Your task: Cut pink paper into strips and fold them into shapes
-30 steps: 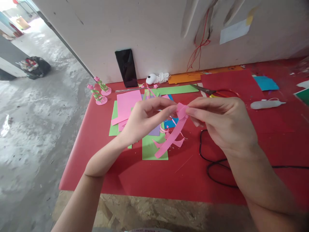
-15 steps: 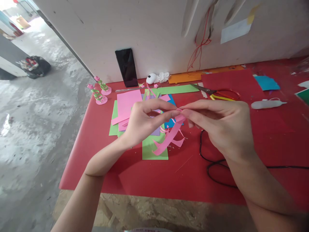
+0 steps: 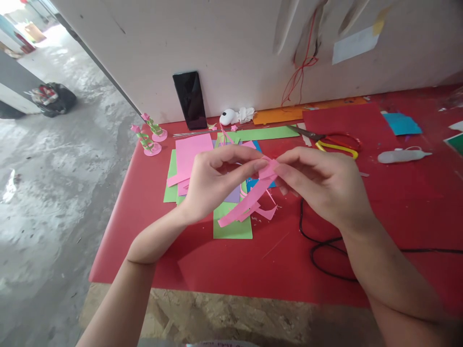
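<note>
Between my fingertips, above the table, is a pink paper strip [image 3: 249,200] folded over at its upper end. My left hand [image 3: 224,180] pinches the left side of the fold between thumb and forefinger. From the other side my right hand [image 3: 320,180] pinches the fold's right edge. The strip's loose tail slants down to the left. Beneath it lie pink paper scraps [image 3: 265,212], a green sheet [image 3: 231,229] and a purple sheet [image 3: 233,194]. A larger pink sheet [image 3: 191,154] is left of my left hand.
Two small paper flowers on pink bases [image 3: 152,149] stand at the table's left edge. A black phone [image 3: 190,101] leans on the wall. Scissors [image 3: 336,144], a white glue bottle [image 3: 403,155] and a black cord [image 3: 314,262] lie on the right of the red table [image 3: 224,270].
The folded end now shows wider and flatter between my fingertips, and the strip's tail has swung left. My right hand has shifted slightly left.
</note>
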The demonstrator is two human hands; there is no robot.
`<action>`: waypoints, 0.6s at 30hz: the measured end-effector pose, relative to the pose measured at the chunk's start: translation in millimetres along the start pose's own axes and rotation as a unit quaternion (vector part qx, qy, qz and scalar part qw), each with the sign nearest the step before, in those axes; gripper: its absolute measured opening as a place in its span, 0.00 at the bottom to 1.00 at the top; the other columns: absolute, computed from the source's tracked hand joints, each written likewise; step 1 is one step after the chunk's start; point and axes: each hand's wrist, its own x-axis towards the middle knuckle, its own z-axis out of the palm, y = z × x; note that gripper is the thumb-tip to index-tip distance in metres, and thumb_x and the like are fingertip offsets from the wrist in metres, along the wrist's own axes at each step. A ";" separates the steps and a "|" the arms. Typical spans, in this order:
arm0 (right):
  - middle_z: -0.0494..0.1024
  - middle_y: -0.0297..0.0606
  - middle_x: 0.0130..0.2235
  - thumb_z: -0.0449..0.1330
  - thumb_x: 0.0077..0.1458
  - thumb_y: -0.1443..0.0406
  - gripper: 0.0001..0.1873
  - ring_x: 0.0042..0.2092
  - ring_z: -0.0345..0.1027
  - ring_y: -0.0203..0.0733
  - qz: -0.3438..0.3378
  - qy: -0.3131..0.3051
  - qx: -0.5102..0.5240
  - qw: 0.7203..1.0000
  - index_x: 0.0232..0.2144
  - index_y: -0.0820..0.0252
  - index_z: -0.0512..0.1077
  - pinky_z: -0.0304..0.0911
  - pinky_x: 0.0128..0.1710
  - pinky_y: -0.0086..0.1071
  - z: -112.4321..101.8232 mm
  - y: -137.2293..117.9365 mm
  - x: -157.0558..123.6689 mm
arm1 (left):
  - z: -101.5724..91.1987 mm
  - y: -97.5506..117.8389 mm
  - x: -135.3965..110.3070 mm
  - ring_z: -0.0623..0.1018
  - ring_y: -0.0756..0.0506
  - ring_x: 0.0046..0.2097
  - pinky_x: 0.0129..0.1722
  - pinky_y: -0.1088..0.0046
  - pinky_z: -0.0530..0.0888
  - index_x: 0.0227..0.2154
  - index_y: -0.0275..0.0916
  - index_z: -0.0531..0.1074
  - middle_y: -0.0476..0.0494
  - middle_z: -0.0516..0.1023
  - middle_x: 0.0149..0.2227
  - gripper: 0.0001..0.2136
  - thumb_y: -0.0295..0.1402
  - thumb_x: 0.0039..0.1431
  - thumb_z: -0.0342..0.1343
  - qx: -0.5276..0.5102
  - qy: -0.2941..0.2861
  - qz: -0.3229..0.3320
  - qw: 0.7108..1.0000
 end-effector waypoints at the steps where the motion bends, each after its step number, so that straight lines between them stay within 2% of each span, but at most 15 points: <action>1: 0.77 0.31 0.24 0.62 0.56 0.61 0.10 0.24 0.68 0.31 -0.012 0.003 -0.010 1.000 0.24 0.57 0.74 0.57 0.18 0.25 -0.1 -0.1 0.3 | -1.1 0.5 0.6 0.79 0.53 0.27 0.25 0.78 0.77 0.26 0.40 0.78 0.52 0.81 0.26 0.06 0.36 0.51 0.66 0.001 0.009 0.009 1.000; 5: 0.75 0.29 0.23 0.62 0.56 0.65 0.08 0.23 0.65 0.30 -0.032 -0.004 -0.018 0.999 0.24 0.57 0.74 0.58 0.19 0.26 1.6 0.4 -0.3 | -3.6 1.5 1.9 0.79 0.53 0.27 0.26 0.78 0.78 0.26 0.41 0.78 0.53 0.81 0.26 0.05 0.36 0.52 0.65 0.013 0.035 0.025 0.999; 8: 0.71 0.29 0.20 0.61 0.57 0.61 0.13 0.22 0.62 0.30 -0.033 -0.025 0.006 0.999 0.22 0.58 0.73 0.56 0.18 0.26 4.3 0.9 -2.0 | -2.0 1.5 0.5 0.80 0.52 0.28 0.26 0.76 0.78 0.26 0.41 0.77 0.52 0.82 0.27 0.08 0.39 0.51 0.65 0.029 0.016 0.021 0.999; 13: 0.65 0.28 0.17 0.58 0.60 0.59 0.19 0.20 0.57 0.28 -0.039 -0.007 -0.003 0.999 0.19 0.59 0.69 0.54 0.18 0.26 6.5 0.2 -4.7 | 0.9 1.5 -2.3 0.80 0.51 0.29 0.27 0.76 0.79 0.26 0.41 0.78 0.52 0.82 0.28 0.07 0.38 0.50 0.66 0.023 0.011 0.030 0.999; 18: 0.65 0.29 0.17 0.58 0.61 0.60 0.19 0.18 0.55 0.27 -0.056 -0.013 0.018 0.998 0.19 0.60 0.70 0.53 0.17 0.26 2.9 2.5 -6.4 | 1.4 3.1 -1.4 0.79 0.54 0.28 0.27 0.81 0.77 0.26 0.39 0.76 0.52 0.79 0.26 0.07 0.36 0.51 0.66 -0.020 -0.015 -0.016 1.000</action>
